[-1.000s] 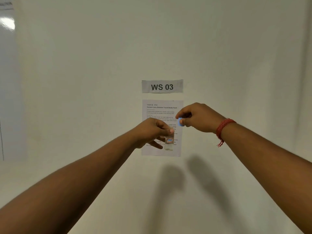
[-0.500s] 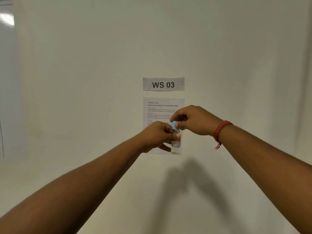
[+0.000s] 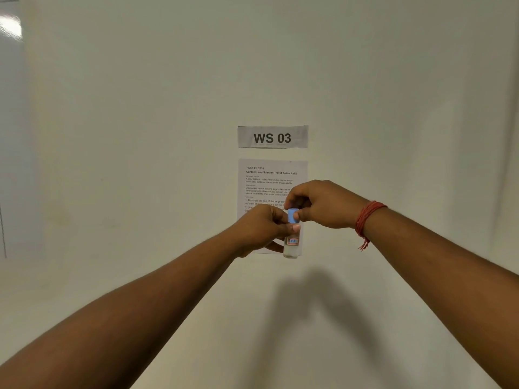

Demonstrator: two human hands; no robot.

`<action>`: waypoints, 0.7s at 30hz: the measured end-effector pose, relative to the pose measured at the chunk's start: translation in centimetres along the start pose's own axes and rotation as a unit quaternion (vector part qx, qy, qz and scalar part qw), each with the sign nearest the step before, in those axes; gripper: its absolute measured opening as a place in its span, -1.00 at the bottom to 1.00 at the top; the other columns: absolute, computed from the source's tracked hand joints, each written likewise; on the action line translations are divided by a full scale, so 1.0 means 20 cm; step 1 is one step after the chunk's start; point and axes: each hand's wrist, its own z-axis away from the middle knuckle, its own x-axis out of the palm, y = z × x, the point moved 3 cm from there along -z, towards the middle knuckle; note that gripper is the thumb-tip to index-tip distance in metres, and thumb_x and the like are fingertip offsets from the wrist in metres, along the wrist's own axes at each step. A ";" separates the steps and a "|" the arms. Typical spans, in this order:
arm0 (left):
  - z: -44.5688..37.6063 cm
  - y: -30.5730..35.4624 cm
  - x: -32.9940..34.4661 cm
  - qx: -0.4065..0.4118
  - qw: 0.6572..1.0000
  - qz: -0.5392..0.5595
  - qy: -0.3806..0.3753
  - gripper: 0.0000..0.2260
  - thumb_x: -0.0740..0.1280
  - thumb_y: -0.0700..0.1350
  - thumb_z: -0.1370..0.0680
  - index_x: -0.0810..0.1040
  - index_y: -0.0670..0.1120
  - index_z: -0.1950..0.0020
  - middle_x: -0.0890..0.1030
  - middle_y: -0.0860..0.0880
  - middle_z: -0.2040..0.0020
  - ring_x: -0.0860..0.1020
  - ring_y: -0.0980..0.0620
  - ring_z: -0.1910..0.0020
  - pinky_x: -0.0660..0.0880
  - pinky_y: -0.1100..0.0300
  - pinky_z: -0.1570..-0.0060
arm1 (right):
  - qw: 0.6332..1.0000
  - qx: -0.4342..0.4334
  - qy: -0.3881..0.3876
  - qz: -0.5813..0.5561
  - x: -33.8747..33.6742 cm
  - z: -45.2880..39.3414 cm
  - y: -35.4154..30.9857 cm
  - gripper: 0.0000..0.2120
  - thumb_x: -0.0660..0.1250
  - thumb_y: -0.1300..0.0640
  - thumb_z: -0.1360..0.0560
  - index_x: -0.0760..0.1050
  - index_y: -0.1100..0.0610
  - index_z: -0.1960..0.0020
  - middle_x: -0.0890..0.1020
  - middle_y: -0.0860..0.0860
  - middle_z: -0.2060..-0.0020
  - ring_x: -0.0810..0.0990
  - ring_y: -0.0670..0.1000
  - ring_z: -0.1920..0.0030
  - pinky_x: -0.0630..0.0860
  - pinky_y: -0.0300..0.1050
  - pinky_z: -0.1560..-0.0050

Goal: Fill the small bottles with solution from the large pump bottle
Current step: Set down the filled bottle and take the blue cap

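A small clear bottle (image 3: 291, 247) with a red-and-blue label is held upright in the air in front of the wall. My left hand (image 3: 261, 228) grips its upper body. A blue cap (image 3: 293, 215) sits on top of the bottle, and my right hand (image 3: 317, 203) pinches it between thumb and fingers. Clear liquid shows in the bottle's lower part. The large pump bottle is out of view.
A white wall fills the view. On it hang a sign reading WS 03 (image 3: 272, 137) and a printed task sheet (image 3: 269, 178) just behind my hands. A red thread band (image 3: 366, 219) circles my right wrist.
My right hand brought the blue cap from beside the bottle onto its top. Both hands came together and the bottle now hangs more upright and visible below my left hand.
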 end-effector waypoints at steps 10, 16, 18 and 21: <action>0.00 -0.04 0.02 0.007 1.000 0.018 0.009 -0.80 0.42 -0.18 -0.60 0.64 -0.28 -0.15 0.71 -0.20 -0.08 0.72 -0.07 -0.03 0.69 0.10 0.08 | 0.999 0.005 0.019 0.033 0.03 -0.03 0.02 -0.83 0.43 0.00 -0.50 0.56 0.09 0.06 0.57 -0.10 0.28 0.51 -0.12 0.28 0.39 -0.27 0.27; 0.00 -0.05 0.01 0.010 1.000 0.014 0.010 -0.81 0.42 -0.20 -0.59 0.64 -0.26 -0.16 0.71 -0.18 -0.09 0.72 -0.08 -0.05 0.68 -0.04 -0.04 | 0.998 0.007 0.022 0.058 0.05 -0.04 0.05 -0.76 0.39 -0.11 -0.51 0.53 0.07 0.04 0.58 -0.06 0.16 0.49 -0.08 0.19 0.38 -0.26 0.23; 0.00 -0.05 0.01 0.008 1.000 0.009 0.011 -0.79 0.42 -0.18 -0.60 0.64 -0.24 -0.19 0.71 -0.16 -0.10 0.71 -0.08 -0.06 0.67 -0.07 -0.07 | 0.999 0.000 0.025 0.020 0.04 -0.03 0.05 -0.77 0.38 -0.08 -0.52 0.54 0.00 -0.12 0.58 -0.09 0.06 0.55 -0.07 0.08 0.42 -0.26 0.13; 0.00 -0.05 0.00 0.005 1.000 0.001 0.012 -0.77 0.42 -0.15 -0.59 0.64 -0.24 -0.19 0.71 -0.16 -0.11 0.71 -0.08 -0.07 0.66 -0.11 -0.10 | 0.999 -0.029 0.008 -0.022 0.02 -0.02 0.04 -0.79 0.37 0.06 -0.55 0.56 -0.10 -0.18 0.59 -0.15 -0.03 0.58 -0.11 0.03 0.46 -0.26 0.02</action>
